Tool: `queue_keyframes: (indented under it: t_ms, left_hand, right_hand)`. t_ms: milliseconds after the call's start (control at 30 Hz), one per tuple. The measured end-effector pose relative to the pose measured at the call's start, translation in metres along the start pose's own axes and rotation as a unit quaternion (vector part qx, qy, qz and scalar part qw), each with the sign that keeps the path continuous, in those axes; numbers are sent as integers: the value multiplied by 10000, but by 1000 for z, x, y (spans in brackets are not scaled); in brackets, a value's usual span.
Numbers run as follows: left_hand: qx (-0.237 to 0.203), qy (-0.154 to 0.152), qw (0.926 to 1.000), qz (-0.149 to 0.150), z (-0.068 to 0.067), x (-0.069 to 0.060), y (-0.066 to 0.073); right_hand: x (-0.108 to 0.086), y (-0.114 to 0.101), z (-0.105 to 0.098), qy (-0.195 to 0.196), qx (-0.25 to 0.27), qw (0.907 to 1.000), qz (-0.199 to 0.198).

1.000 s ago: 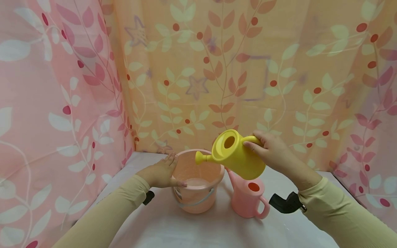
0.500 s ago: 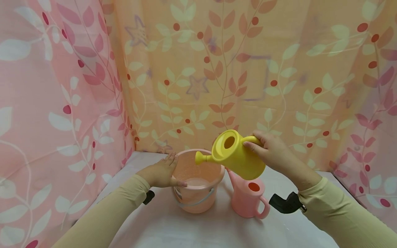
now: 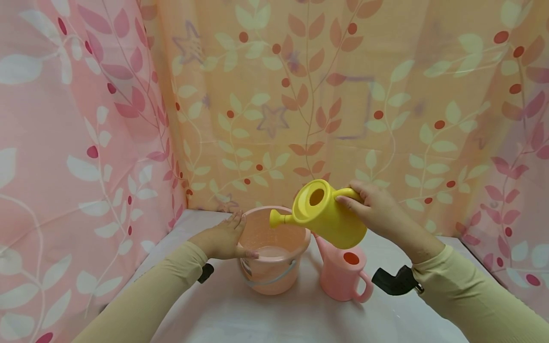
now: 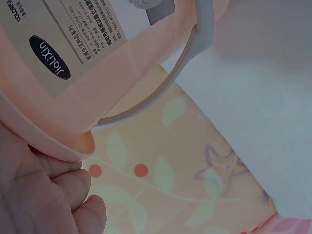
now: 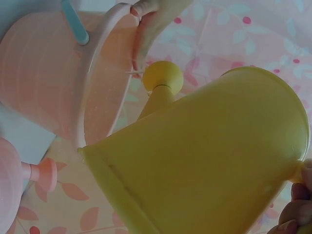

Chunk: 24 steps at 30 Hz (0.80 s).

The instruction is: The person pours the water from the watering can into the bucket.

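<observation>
Hands extend, left [image 3: 220, 238] touching bucket [image 3: 272, 268], right [image 3: 379, 212] gripping can [image 3: 334, 219].

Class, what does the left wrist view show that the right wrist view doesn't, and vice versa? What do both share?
Only the left wrist view: the label on the bucket, reading JiaLiXin. Only the right wrist view: the yellow watering can, the right grip holding it, and part of the pink watering can. Both: the bucket, its handle, the left grip, and patterned cloth.

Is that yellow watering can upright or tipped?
Tipped: the yellow watering can leans in the air, its spout pointing toward the peach bucket.
</observation>
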<state>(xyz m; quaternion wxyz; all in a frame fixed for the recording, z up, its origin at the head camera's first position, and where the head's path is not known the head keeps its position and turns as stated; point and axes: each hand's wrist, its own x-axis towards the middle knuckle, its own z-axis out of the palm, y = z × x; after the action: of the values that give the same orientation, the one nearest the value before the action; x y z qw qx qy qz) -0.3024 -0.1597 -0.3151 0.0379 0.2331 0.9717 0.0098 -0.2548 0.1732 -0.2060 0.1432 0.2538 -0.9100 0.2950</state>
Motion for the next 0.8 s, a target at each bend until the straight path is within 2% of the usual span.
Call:
queue_keyframes:
  t_ms: [800]
  left_hand:
    - [-40,56,10000,25,1,1,-1]
  right_hand:
    - [0,1,1,-27,-4,10000,-36]
